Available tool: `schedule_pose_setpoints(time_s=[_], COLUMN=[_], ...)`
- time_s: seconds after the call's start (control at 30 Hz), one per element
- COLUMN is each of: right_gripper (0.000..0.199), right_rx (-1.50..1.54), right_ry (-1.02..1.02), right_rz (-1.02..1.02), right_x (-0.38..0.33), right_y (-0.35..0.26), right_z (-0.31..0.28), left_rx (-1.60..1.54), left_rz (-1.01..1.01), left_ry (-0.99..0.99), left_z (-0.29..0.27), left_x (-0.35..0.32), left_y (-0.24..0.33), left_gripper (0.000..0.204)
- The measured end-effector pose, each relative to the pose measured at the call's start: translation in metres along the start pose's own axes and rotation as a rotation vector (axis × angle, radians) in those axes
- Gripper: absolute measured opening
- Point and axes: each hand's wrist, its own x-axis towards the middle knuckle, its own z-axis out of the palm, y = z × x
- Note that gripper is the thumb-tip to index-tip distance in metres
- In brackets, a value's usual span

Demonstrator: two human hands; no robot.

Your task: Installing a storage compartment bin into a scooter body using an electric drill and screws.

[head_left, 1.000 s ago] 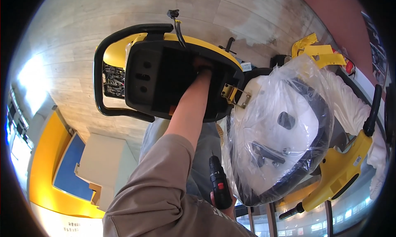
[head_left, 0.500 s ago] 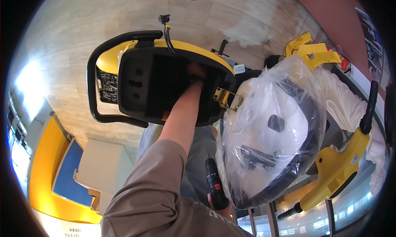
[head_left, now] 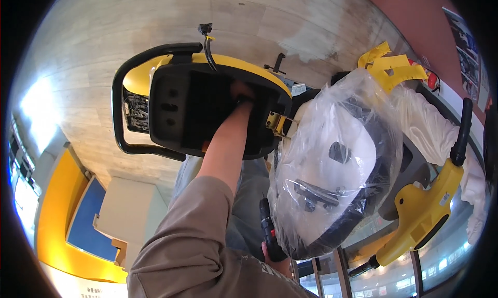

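A: Where is the tub?

B: Left of centre, by the person's legs (head_left: 254, 181): a black tub (head_left: 179, 82) with a yellow rim (head_left: 249, 67) along its far side.

A: And the left hand?

B: The left hand (head_left: 240, 90) is down inside it. It's too dark in there to tell whether the fingers are spread or pinching anything. A dark band (head_left: 244, 98) circles the wrist.

A: The right hand?

B: Low in the view, the right hand (head_left: 266, 253) is wrapped around a drill (head_left: 266, 222), bit pointing away from the person. The drill partly hides the fingers.

A: What's about the tub?

B: A black handle (head_left: 118, 100) loops around its left end, with a tray (head_left: 136, 111) of small dark parts showing through. A cable (head_left: 208, 51) sticks out past the far rim. A brass-coloured hinge (head_left: 274, 122) is at the right end.

A: Farther right?

B: A clear bag (head_left: 332, 178) over a white and black part, just beside the drill. Beyond it, a yellow housing (head_left: 428, 210) with black ends, and white cloth (head_left: 428, 113).
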Motion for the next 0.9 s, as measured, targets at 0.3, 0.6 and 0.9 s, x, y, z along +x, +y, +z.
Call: schedule_pose_setpoints(time_s=[0.3,0.6,0.9], right_gripper=[0.056,0.031,0.031], right_rx=[0.695,0.739,0.702], right_ry=[0.065,0.107,0.204], right_rz=[0.401,0.25,0.247], right_x=[-0.017,0.009,0.006], right_y=[0.024,-0.001,-0.014], right_z=[0.025,-0.013,-0.015], left_rx=[-0.218,-1.698,-2.048], left_rz=[0.389,0.069,0.283], left_ry=[0.52,-0.779,-0.952], left_z=[-0.161,-0.324,-0.338], left_x=[-0.02,-0.082,-0.094], left_y=[-0.001,-0.067,-0.074], left_gripper=[0.028,0.01,0.01])
